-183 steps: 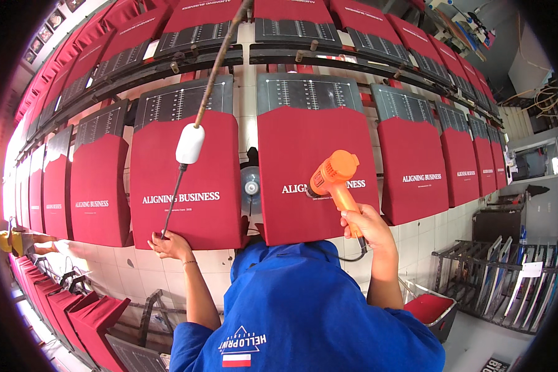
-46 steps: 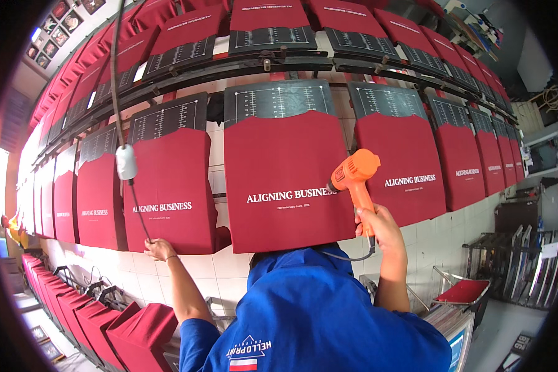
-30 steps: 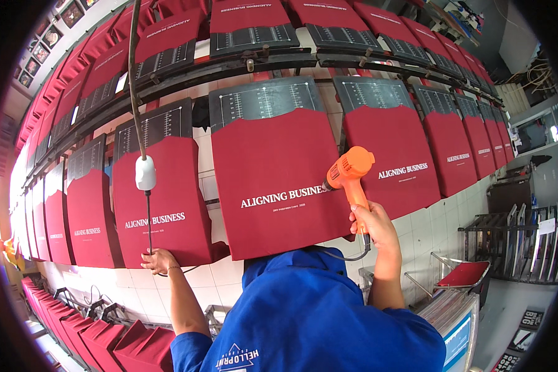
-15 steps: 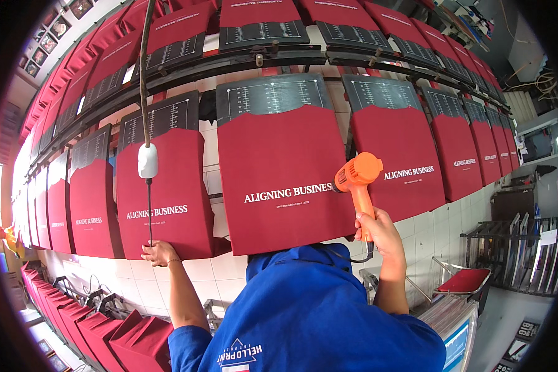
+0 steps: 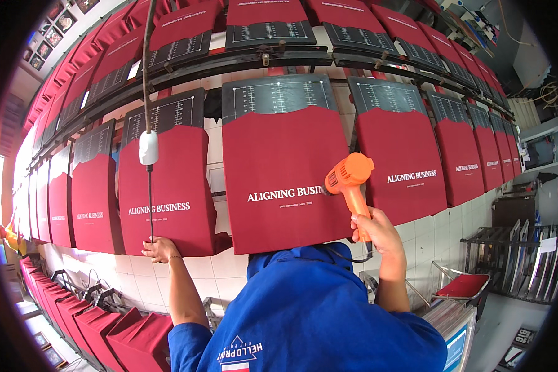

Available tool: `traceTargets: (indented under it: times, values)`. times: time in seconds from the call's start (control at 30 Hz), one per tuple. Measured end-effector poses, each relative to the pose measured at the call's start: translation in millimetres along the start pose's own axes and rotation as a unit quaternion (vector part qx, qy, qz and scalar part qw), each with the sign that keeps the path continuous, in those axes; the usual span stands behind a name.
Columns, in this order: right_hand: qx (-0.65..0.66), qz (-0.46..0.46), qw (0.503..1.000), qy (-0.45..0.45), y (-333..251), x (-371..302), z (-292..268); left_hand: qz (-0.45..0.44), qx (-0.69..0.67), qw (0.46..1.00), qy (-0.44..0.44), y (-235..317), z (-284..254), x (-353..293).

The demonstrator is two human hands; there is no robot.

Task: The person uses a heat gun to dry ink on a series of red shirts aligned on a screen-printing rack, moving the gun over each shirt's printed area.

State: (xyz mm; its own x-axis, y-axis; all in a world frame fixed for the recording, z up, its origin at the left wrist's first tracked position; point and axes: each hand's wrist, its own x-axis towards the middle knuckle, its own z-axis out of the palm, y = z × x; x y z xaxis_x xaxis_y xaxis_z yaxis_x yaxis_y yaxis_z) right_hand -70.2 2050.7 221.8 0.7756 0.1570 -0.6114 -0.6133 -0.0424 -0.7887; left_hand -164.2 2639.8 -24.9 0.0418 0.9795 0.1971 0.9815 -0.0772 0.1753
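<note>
My right hand [image 5: 380, 230] is wrapped round the handle of an orange heat gun [image 5: 351, 175]. Its nozzle points left, over the white lettering on a dark red fabric piece [image 5: 279, 161] that is stretched on a grey board [image 5: 276, 96] with ruled marks. The fingers of my left hand [image 5: 161, 250] are closed at the lower end of a black cord [image 5: 150, 204], by the bottom edge of the red piece to the left [image 5: 167, 170]. That cord runs down from a white connector [image 5: 148, 147]. A grip on the cord seems likely, though the fingertips are partly hidden.
More boards with red fabric [image 5: 412, 161] stand in rows to both sides and beyond a black rail [image 5: 242, 59]. Folded red pieces [image 5: 139, 338] line the lower left. A red-seated chair [image 5: 463, 285] and a metal rack [image 5: 514, 257] are on the right.
The heat gun has shifted slightly left, its nozzle now covering more of the lettering. My left hand stays by the cord. The whole view has shifted a little.
</note>
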Motion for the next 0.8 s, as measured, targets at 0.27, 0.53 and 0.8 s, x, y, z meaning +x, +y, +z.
traceTargets:
  times: [0.27,0.53,0.8]
  values:
    - [0.003,0.012,1.0,-0.028,-3.3,4.5,0.6,-0.021,-0.024,0.999,-0.008,7.3,-9.2,-6.0]
    - [-0.012,0.014,0.999,-0.038,-3.6,6.6,10.5,0.012,0.025,1.0,0.0,-5.5,10.3,3.8]
    - [-0.011,0.007,0.999,-0.033,-4.6,6.0,21.3,-0.016,-0.002,1.0,-0.019,4.4,-3.7,-2.7]
